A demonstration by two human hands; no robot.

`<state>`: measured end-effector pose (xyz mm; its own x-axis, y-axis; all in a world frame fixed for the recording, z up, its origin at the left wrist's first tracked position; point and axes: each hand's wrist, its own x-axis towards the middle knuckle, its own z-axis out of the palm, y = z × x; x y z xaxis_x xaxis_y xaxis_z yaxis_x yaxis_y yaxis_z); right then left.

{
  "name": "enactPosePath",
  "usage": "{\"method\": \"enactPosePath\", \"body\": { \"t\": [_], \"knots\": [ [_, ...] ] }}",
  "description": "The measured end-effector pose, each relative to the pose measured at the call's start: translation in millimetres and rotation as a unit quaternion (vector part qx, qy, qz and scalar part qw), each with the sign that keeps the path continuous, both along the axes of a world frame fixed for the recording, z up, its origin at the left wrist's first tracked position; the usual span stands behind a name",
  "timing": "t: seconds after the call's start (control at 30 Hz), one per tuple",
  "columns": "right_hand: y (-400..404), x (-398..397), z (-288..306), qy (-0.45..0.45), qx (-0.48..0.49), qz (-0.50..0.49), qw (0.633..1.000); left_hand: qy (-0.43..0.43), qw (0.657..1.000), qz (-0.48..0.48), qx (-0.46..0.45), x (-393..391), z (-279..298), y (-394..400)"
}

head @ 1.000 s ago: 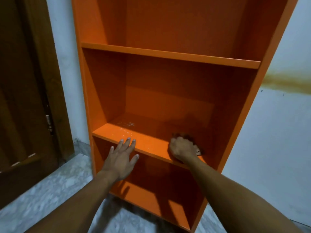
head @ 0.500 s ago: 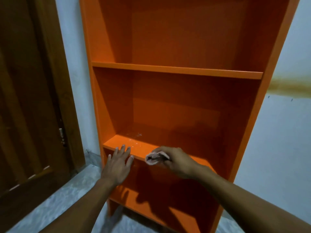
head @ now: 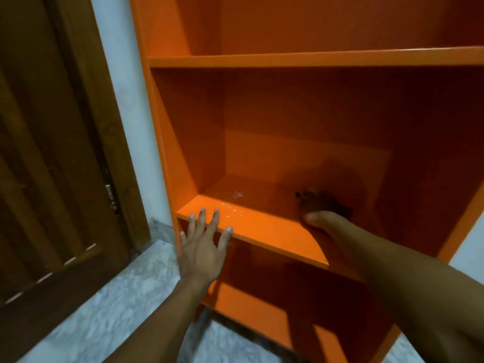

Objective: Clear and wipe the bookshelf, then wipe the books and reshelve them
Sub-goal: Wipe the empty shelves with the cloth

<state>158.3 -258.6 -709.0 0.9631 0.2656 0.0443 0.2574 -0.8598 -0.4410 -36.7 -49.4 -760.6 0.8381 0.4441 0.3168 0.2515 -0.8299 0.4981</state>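
Head view: the left hand (head: 200,254) lies flat, fingers spread, its fingertips (head: 215,211) on the front edge of the tall orange bookshelf's (head: 288,61) middle board, holding nothing. The right hand (head: 323,210) presses down deep on that board in shadow; whether its grip is closed I cannot tell, and the pale cloth seen half a second ago is now hidden. Since then it has reached from the front lip toward the back, forearm extended. White specks (head: 230,196) dot the board's left side.
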Motion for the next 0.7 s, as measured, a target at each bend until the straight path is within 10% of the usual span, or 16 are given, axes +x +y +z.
{"method": "enactPosePath", "body": {
  "t": [0.33,0.7],
  "knots": [
    [60,-100,5,-0.097,-0.121,0.245,0.957,-0.071,0.987,-0.027,-0.139,-20,21,20],
    [54,-203,-13,-0.141,0.061,0.453,0.878,-0.152,0.976,-0.024,-0.151,-77,71,42]
  ]
}}
